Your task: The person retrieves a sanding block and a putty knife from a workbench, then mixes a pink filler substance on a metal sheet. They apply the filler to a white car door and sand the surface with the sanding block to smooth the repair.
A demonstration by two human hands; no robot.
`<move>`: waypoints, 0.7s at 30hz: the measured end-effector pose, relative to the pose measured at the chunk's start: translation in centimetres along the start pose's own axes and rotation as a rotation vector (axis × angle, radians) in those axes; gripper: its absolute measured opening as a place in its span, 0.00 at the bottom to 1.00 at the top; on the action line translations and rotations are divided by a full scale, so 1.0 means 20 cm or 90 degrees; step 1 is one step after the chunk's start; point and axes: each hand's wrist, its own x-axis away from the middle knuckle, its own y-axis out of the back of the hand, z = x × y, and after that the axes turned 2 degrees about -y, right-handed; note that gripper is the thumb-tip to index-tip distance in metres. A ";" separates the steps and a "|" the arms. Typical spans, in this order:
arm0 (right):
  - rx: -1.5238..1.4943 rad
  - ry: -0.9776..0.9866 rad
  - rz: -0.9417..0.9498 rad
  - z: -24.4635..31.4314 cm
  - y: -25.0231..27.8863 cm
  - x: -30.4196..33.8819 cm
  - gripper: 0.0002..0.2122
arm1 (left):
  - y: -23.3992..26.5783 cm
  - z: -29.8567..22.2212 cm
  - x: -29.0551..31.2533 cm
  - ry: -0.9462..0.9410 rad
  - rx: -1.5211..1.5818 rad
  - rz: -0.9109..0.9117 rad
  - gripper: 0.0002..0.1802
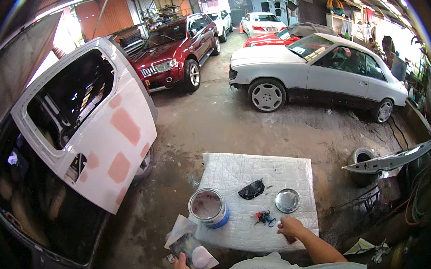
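Observation:
At the lower middle, my left hand (183, 267) is closed on the edge of a mixing board (188, 245) with grey smears. A smooth pinkish-white dollop of putty (201, 257) sits on it. Fingers bent, my right hand (292, 227) grips a small thing with a pale tip and a brownish end, over the right side of a white padded sheet (243, 168). Between my hands stands an uncovered blue can (219, 220) holding pinkish-grey paste. The round metal lid (287, 201) lies beyond my right hand. Beside that hand is a small red, blue and black tangle (264, 218).
A crumpled black piece (252, 189) lies on the sheet. A white vehicle panel with pink patches (121, 124) stands at left. A maroon car (173, 50) and a white car (323, 67) are parked beyond. A tire (361, 157) and a loose silver panel (391, 161) are at right.

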 end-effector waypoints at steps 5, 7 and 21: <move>-0.715 0.016 -0.098 0.41 0.55 0.02 0.19 | -0.09 -0.06 0.01 -0.026 0.050 0.051 0.21; -0.925 0.046 -0.071 0.50 0.60 0.07 0.20 | -0.11 -0.13 0.07 -0.037 0.022 0.022 0.21; -1.143 0.095 0.168 0.84 0.29 0.17 0.16 | -0.05 -0.11 0.12 -0.018 0.087 0.049 0.24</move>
